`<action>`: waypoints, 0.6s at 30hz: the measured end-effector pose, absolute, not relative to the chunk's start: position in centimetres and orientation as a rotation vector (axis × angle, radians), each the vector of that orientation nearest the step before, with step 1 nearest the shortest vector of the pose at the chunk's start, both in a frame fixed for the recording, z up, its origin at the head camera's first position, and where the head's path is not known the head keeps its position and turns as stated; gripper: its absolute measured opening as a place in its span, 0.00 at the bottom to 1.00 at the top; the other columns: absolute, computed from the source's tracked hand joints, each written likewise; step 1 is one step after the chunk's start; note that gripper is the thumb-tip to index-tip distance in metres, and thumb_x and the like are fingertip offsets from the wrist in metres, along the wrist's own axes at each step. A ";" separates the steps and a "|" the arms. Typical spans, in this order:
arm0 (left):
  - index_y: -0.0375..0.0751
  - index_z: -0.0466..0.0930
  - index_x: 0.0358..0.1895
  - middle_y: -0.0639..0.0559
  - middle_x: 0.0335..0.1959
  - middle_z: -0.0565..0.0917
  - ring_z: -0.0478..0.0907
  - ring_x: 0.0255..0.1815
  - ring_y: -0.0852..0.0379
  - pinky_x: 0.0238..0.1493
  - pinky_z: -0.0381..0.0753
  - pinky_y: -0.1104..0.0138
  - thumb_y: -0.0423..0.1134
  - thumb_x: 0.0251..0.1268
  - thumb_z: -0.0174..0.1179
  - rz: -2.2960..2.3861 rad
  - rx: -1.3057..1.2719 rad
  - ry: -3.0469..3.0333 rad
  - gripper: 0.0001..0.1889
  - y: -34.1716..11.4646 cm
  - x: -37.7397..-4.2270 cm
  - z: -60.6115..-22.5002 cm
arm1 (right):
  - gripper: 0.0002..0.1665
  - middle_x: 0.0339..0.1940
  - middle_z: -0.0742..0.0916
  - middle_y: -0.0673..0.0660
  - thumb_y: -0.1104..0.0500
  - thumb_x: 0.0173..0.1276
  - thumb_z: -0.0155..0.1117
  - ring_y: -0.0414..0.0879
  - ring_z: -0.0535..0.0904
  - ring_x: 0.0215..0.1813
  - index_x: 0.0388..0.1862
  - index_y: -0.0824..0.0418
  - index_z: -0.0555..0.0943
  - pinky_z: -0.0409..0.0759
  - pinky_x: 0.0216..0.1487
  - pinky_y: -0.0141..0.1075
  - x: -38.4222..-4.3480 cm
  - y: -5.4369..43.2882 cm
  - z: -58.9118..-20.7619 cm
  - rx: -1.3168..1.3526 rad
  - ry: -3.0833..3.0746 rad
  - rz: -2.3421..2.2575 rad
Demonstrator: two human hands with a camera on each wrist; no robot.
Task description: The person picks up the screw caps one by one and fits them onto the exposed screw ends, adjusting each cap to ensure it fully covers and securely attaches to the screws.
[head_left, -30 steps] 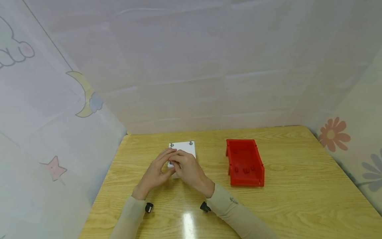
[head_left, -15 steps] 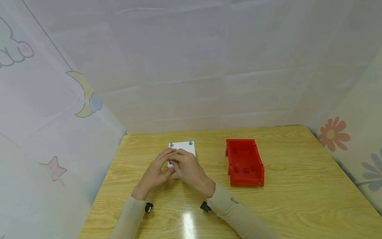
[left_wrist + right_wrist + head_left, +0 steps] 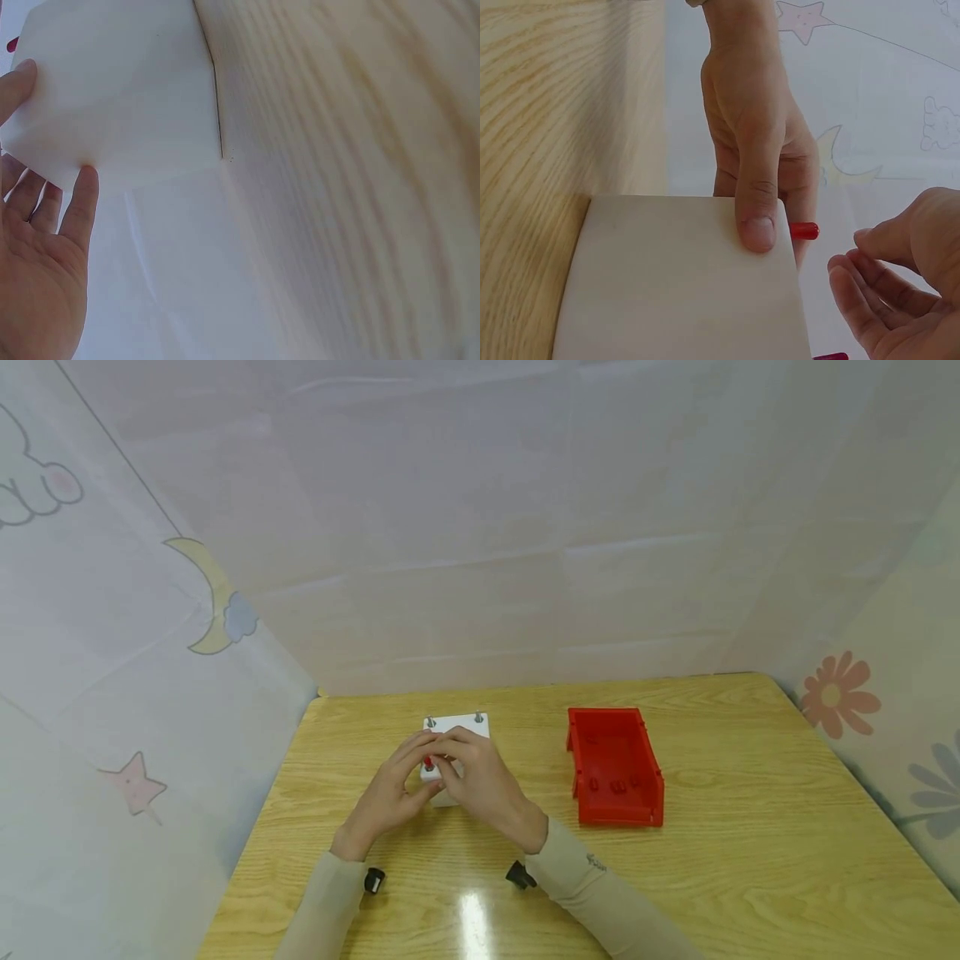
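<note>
A white box [image 3: 452, 724] stands on the wooden table. My left hand [image 3: 386, 793] grips its left side, the thumb pressed on the near face in the right wrist view. A small red cap [image 3: 804, 231] stands up from the box's near left corner, next to that thumb. A second red cap [image 3: 831, 356] shows partly at the lower edge of the same view. My right hand [image 3: 900, 277] is just off the first cap, fingers loosely bent, with nothing between them. Bare metal bolts [image 3: 479, 718] stand at the far corners of the box.
Right of the box sits a red bin [image 3: 617, 814] with several small red pieces [image 3: 618, 787] inside. A patterned cloth wall [image 3: 480, 610] rises behind the table. Black wrist cameras [image 3: 519, 875] are worn beneath both wrists.
My right fingers have come away from the red cap and shifted slightly right, so the cap is visible in the head view. The left hand and the box have stayed in place.
</note>
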State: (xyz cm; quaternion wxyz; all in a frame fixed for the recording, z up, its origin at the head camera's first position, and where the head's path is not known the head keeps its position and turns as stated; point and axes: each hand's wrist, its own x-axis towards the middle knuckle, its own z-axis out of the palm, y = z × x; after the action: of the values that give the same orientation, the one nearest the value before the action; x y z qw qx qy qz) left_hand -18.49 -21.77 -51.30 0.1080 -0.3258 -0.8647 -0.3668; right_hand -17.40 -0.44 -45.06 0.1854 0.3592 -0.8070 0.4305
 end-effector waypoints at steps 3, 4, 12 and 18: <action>0.54 0.73 0.78 0.55 0.79 0.72 0.62 0.85 0.46 0.85 0.65 0.48 0.40 0.72 0.72 -1.076 -0.971 -2.529 0.33 -21.7 -18.6 -51.4 | 0.11 0.48 0.90 0.58 0.71 0.73 0.70 0.47 0.88 0.44 0.51 0.66 0.91 0.93 0.40 0.41 -17.4 -0.2 -44.9 1.006 -2.274 1.247; 0.54 0.72 0.78 0.56 0.79 0.72 0.62 0.86 0.47 0.85 0.65 0.48 0.40 0.72 0.72 -1.076 -0.973 -2.526 0.33 -21.7 -18.6 -51.4 | 0.10 0.48 0.90 0.58 0.71 0.73 0.70 0.47 0.88 0.44 0.51 0.66 0.91 0.93 0.40 0.42 -17.4 -0.1 -44.8 1.003 -2.273 1.251; 0.53 0.71 0.79 0.56 0.80 0.72 0.62 0.85 0.46 0.84 0.66 0.45 0.42 0.72 0.73 -1.080 -0.976 -2.517 0.34 -21.7 -18.6 -51.3 | 0.08 0.48 0.90 0.56 0.70 0.73 0.71 0.45 0.88 0.43 0.48 0.67 0.91 0.91 0.41 0.35 -17.5 0.3 -44.4 0.979 -2.239 1.211; 0.50 0.73 0.77 0.54 0.79 0.74 0.64 0.84 0.42 0.82 0.68 0.44 0.40 0.70 0.74 -1.047 -0.979 -2.483 0.34 -21.7 -18.5 -51.4 | 0.09 0.47 0.90 0.57 0.69 0.73 0.72 0.47 0.88 0.44 0.49 0.68 0.91 0.92 0.43 0.38 -17.7 0.6 -44.3 0.967 -2.229 1.201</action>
State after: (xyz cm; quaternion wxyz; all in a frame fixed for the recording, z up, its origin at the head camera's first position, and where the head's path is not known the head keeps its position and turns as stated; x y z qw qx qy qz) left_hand -18.47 -21.67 -51.42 0.1368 -0.3382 -0.8580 -0.3617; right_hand -17.68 0.55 -44.30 0.2139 0.3484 -0.8034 0.4328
